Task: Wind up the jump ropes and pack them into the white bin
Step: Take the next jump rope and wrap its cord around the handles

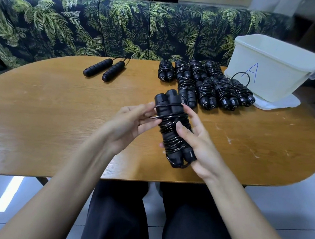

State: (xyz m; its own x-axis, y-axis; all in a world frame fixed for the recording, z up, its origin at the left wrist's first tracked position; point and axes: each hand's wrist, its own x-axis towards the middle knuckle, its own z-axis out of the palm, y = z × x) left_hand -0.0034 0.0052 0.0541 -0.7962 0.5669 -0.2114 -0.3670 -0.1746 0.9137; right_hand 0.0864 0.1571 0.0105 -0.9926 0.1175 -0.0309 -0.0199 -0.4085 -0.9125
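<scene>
A black jump rope bundle point(173, 128), two handles side by side with cord coiled round them, is held above the table's near middle. My right hand point(198, 141) grips its lower half from the right, thumb across the coils. My left hand point(132, 123) pinches the cord's loose end at the bundle's upper left. Several wound bundles point(208, 83) lie in rows at the back right. An unwound rope's two handles point(105, 70) lie at the back centre-left, its cord trailing off the far edge. The white bin point(269, 71), marked "A", stands at the back right.
The oval wooden table point(58, 121) carries everything. The bin sits on its white lid point(284, 103) near the right edge. A palm-print sofa point(103, 26) runs behind the table. My dark-trousered legs are below the near edge.
</scene>
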